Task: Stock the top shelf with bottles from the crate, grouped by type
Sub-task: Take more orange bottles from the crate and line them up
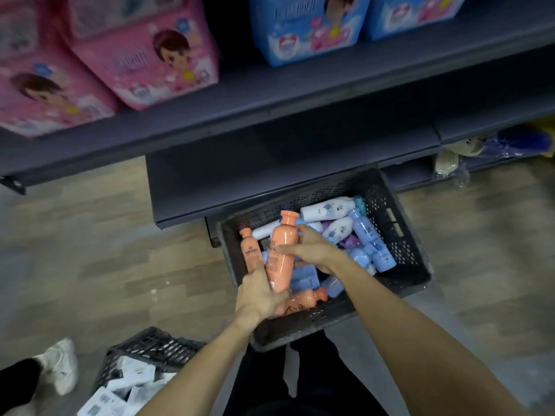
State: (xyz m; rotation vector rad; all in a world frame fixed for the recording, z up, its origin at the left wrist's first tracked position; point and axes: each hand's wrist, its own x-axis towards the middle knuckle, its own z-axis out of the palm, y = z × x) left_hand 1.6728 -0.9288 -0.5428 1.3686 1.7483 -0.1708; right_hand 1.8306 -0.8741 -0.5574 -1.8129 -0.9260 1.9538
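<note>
over the dark crate (399,235) on the floor, the left hand (258,295) has its grip wrapped round the base of a tall orange bottle (280,253), held upright with the cap at the far end. the right hand (312,250) lies against its right side, fingers fairly straight, steadying more than gripping. the bottle looks like smooth, rigid plastic, probably slick and, if full, moderately weighty, so a full wrap round the mid-body seems safer than the narrow neck. more orange, white and blue bottles (372,238) lie jumbled in the crate. the near shelf (270,94) above carries pink packs (144,64) to the left; the top shelf is out of view.
</note>
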